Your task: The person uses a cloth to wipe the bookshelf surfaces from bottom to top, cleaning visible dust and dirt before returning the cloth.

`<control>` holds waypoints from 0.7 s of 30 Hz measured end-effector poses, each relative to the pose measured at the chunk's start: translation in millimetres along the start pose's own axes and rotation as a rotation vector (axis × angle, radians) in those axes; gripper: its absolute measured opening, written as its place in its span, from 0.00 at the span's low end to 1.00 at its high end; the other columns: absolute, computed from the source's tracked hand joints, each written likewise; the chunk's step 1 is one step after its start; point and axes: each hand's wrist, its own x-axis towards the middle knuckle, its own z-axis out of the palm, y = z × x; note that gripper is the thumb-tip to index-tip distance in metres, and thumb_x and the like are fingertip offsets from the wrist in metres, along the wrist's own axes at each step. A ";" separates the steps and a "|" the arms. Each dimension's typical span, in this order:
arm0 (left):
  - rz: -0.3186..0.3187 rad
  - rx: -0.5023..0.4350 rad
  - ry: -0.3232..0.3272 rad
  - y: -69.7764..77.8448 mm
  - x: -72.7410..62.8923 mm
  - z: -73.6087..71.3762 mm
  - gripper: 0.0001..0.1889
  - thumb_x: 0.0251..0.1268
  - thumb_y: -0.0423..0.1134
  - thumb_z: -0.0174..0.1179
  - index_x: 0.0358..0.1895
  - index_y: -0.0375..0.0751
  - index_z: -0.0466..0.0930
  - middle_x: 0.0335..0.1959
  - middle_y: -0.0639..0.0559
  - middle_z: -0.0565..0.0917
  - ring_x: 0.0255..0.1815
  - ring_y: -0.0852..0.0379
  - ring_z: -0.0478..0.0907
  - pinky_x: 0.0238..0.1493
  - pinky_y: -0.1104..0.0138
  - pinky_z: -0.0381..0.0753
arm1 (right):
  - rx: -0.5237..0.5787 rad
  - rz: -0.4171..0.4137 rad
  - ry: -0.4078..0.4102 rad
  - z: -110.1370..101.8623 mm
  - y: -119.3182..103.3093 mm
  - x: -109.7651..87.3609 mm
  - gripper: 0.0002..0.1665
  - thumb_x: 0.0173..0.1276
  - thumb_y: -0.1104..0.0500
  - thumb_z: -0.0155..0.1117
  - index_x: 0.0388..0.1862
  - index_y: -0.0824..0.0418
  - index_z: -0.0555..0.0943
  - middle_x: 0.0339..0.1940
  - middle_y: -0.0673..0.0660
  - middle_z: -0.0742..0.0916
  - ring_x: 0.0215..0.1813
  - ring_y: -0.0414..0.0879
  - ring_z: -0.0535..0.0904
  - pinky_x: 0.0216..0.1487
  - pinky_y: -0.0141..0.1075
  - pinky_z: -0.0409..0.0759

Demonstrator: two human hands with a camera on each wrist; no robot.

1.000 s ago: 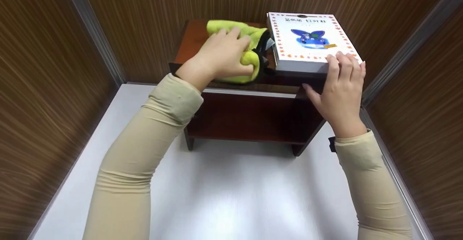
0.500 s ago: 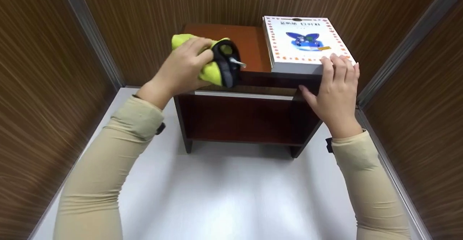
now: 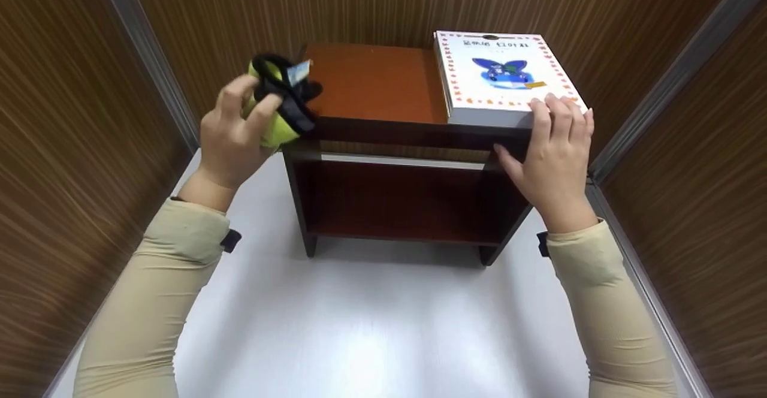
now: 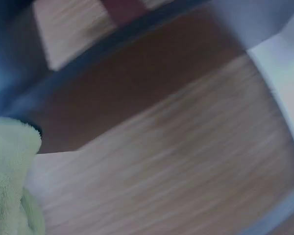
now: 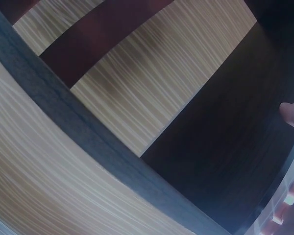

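Observation:
My left hand (image 3: pixel 230 131) grips a bunched yellow-green plush cloth (image 3: pixel 279 132) with a black edge and a pale tag, off the left end of the small dark-brown shelf unit (image 3: pixel 383 133). In the left wrist view the fuzzy cloth (image 4: pixel 10 171) fills the lower left corner; that view is blurred. On the right half of the top board lies a thick white book (image 3: pixel 460 77) with a blue butterfly-like picture. My right hand (image 3: pixel 560 158) rests its fingertips on the book's front right corner, its thumb lower, by the shelf's front edge. The right wrist view shows the thumb (image 5: pixel 293 115) beside a dark panel.
Bare reddish-brown top board (image 3: pixel 377 83) shows left of the book. Below is a lower shelf (image 3: pixel 401 203). Wood-grain walls (image 3: pixel 689 158) stand close on the left, right and back, with a white floor (image 3: pixel 359 314) in front.
The left hand has lifted the cloth from the top board and carried it left, past the shelf's left end, turning it. The right hand has stayed at the book's corner.

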 end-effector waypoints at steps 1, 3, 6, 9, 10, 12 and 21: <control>-0.004 0.008 -0.009 -2.6 -7.1 -0.3 0.10 0.56 0.32 0.57 0.42 0.42 0.75 0.43 0.36 0.75 0.36 0.38 0.77 0.19 0.48 0.74 | -0.003 0.000 -0.002 0.1 0.1 0.0 0.44 0.56 0.43 0.66 0.62 0.68 0.63 0.61 0.69 0.68 0.64 0.64 0.58 0.68 0.55 0.43; 0.014 0.016 -0.029 -5.8 -24.7 0.8 0.09 0.55 0.32 0.56 0.41 0.41 0.74 0.41 0.36 0.76 0.34 0.38 0.78 0.15 0.49 0.72 | 0.000 0.001 -0.001 0.2 -0.1 0.1 0.44 0.56 0.43 0.66 0.62 0.69 0.63 0.61 0.69 0.68 0.64 0.64 0.58 0.69 0.55 0.42; 0.057 0.017 -0.068 -5.5 -55.6 4.1 0.08 0.55 0.32 0.54 0.39 0.40 0.75 0.39 0.37 0.76 0.28 0.39 0.76 0.12 0.51 0.71 | 0.002 0.003 0.003 0.1 0.3 0.0 0.43 0.57 0.43 0.66 0.61 0.69 0.63 0.61 0.69 0.69 0.64 0.64 0.58 0.69 0.55 0.42; 0.117 0.004 -0.161 -0.9 -93.2 6.6 0.08 0.54 0.30 0.51 0.37 0.40 0.76 0.37 0.38 0.75 0.25 0.41 0.74 0.12 0.54 0.71 | 0.004 0.007 0.003 0.8 0.1 -3.0 0.43 0.57 0.43 0.65 0.61 0.68 0.63 0.60 0.69 0.69 0.65 0.63 0.58 0.68 0.55 0.42; 0.129 0.002 -0.193 1.0 -105.4 6.9 0.08 0.54 0.30 0.50 0.36 0.40 0.76 0.36 0.38 0.75 0.24 0.42 0.74 0.12 0.55 0.71 | 0.006 0.009 0.004 1.0 0.1 -3.6 0.43 0.57 0.43 0.65 0.61 0.68 0.63 0.60 0.69 0.69 0.65 0.63 0.58 0.68 0.55 0.42; 0.135 -0.005 -0.260 5.2 -127.7 6.7 0.09 0.53 0.28 0.50 0.36 0.40 0.76 0.35 0.39 0.74 0.24 0.43 0.73 0.12 0.55 0.72 | 0.014 0.012 0.007 1.2 -0.3 -4.0 0.42 0.57 0.44 0.65 0.61 0.68 0.63 0.60 0.69 0.69 0.65 0.63 0.58 0.68 0.55 0.42; 0.101 -0.007 -0.542 22.2 -194.2 5.1 0.10 0.56 0.27 0.52 0.40 0.42 0.77 0.35 0.39 0.73 0.28 0.44 0.75 0.17 0.59 0.77 | 0.030 0.034 -0.013 0.4 -1.4 -0.8 0.43 0.57 0.43 0.66 0.62 0.67 0.63 0.61 0.68 0.69 0.66 0.61 0.57 0.69 0.53 0.40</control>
